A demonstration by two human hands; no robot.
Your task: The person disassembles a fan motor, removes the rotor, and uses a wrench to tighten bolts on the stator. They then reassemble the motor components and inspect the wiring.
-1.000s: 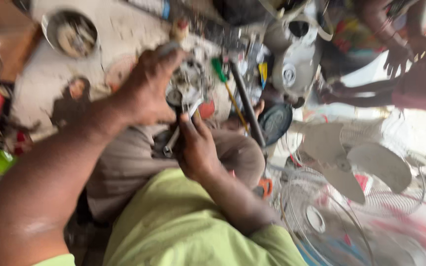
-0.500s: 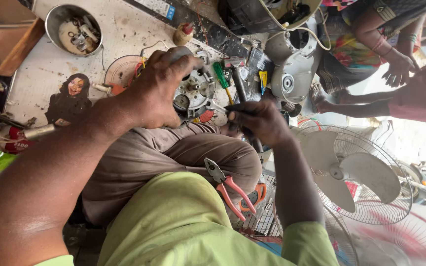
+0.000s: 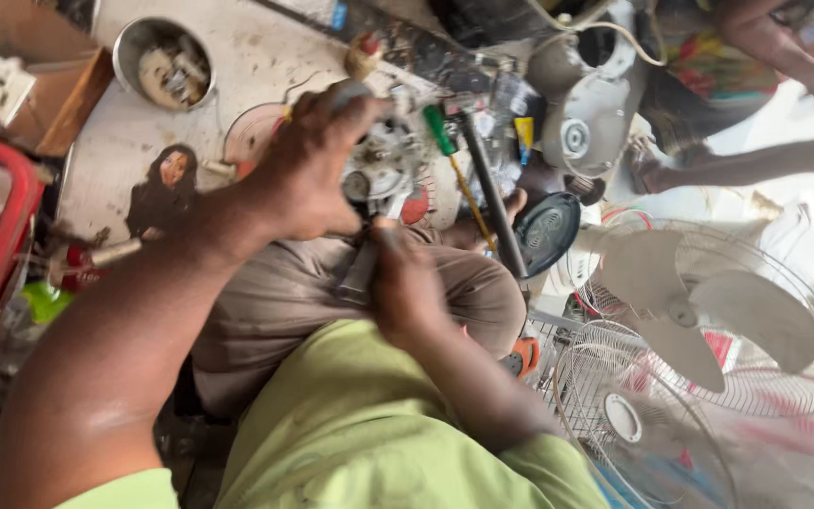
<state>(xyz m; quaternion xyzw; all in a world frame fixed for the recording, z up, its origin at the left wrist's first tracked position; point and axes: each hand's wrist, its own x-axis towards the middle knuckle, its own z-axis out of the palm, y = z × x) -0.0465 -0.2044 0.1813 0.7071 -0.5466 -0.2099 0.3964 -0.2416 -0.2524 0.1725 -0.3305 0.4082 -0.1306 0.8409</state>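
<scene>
My left hand (image 3: 317, 170) is clamped over a small grey fan motor (image 3: 383, 170) and holds it above my lap. Just below the motor, my right hand (image 3: 407, 283) is closed around a grey-handled tool (image 3: 358, 273), whose tip points up at the motor's underside. The tip itself is hidden behind my fingers. My bent knee in brown trousers (image 3: 463, 283) lies under both hands.
A green-handled screwdriver (image 3: 441, 132) and a black rod (image 3: 492, 203) lie beyond the motor. Further off are a metal bowl of parts (image 3: 134, 57), a white fan housing (image 3: 586, 123), white fan blades (image 3: 708, 302), a wire guard (image 3: 633, 415) and orange-handled pliers (image 3: 520, 356). Another person's arm (image 3: 756, 170) is at top right.
My right hand has come back from the tools on the right to just under the motor and now grips the grey-handled tool. My left hand has kept hold of the motor.
</scene>
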